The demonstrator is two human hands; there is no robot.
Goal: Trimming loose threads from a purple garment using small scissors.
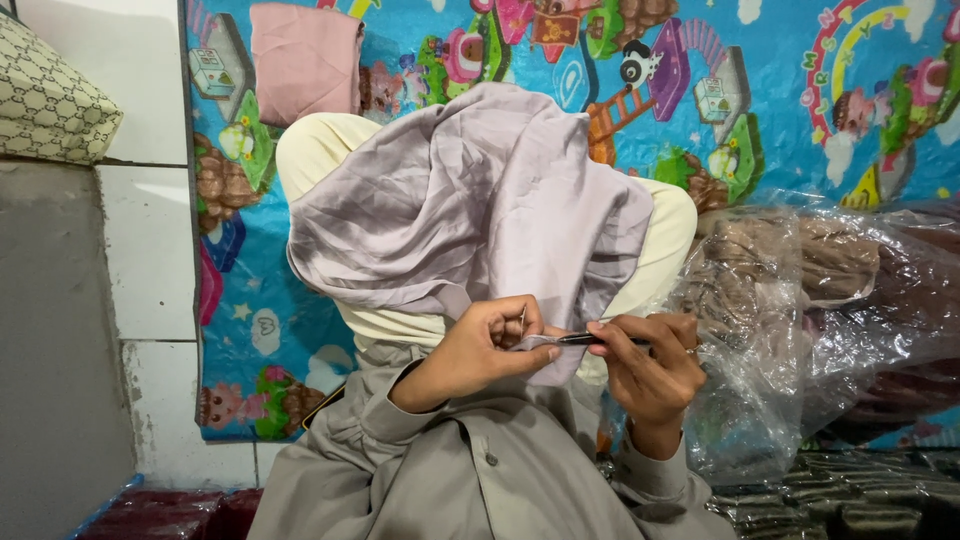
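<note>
The person wears a loose grey-beige garment (480, 480) with long cuffed sleeves (375, 400), small buttons, and a ring (688, 351) on the right hand (650, 365).

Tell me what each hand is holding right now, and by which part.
The left hand pinches the lower edge of the lilac cloth between thumb and fingers. The right hand grips a thin dark tool by its rear end, its tip at the pinched edge.

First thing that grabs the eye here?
The crumpled lilac cloth at centre, draped over cream fabric. Below it, the left hand pinches its edge while the right hand holds a slim dark tool to it. Behind lies a bright cartoon mat; clear plastic bags bulge at right.
</note>
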